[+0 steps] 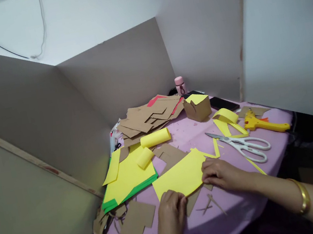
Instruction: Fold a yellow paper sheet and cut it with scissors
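Observation:
Between my two hands is a flat rectangle of yellow paper (178, 173), tilted slightly over the table. My left hand (171, 203) pinches its near left edge, thumb and fingers together. At the right end, my right hand (216, 173) grips the paper's near corner with curled fingers. Scraps of brown cardboard (194, 201) lie under and around the paper. White-handled scissors (240, 144) rest to the right of my right hand, blades partly apart. Two yellow paper rolls (155, 137) lie beyond the sheet.
Yellow and green sheets (133, 173) are stacked at the left. A brown cardboard pile (150, 116), a small box with a yellow top (198, 109), a pink bottle (180, 85) and a phone (223, 103) are farther back. A yellow glue gun (263, 122) lies right. Grey panels (118, 71) surround the table.

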{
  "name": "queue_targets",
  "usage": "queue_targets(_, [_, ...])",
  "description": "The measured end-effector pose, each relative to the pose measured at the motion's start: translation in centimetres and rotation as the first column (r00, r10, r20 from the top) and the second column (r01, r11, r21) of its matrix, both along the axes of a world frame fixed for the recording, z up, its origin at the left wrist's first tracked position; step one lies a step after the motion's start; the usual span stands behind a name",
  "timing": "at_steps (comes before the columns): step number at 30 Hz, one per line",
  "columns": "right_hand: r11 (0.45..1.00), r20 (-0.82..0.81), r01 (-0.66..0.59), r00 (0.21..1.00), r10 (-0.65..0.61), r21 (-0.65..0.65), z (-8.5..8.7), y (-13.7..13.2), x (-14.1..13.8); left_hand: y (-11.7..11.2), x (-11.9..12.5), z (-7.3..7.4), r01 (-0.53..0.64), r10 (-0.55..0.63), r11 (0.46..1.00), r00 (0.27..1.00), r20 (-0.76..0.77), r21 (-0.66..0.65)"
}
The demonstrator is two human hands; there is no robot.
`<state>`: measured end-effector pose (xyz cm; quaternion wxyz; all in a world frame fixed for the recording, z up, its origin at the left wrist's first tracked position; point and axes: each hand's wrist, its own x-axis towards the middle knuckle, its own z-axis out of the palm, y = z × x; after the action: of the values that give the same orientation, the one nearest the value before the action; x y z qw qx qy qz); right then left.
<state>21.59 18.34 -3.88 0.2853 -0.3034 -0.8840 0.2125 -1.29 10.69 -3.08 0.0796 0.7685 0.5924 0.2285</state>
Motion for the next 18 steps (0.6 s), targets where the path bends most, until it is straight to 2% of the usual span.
queue_targets(9, [0.993, -0.021, 0.089, 0.996, -0.091, -0.079, 0.0, 0.6, 0.8, -1.2, -2.6, 0.4, -0.098, 0.097, 0.995, 0.993, 0.068, 0.002])
queue_targets(18, [0.956, 0.164, 0.258, 0.958, -0.235, -0.14, 0.3, 1.0, 1.2, -1.5, -2.5, -0.2, -0.251, 0.248, 0.968, 0.964, 0.099, 0.015])
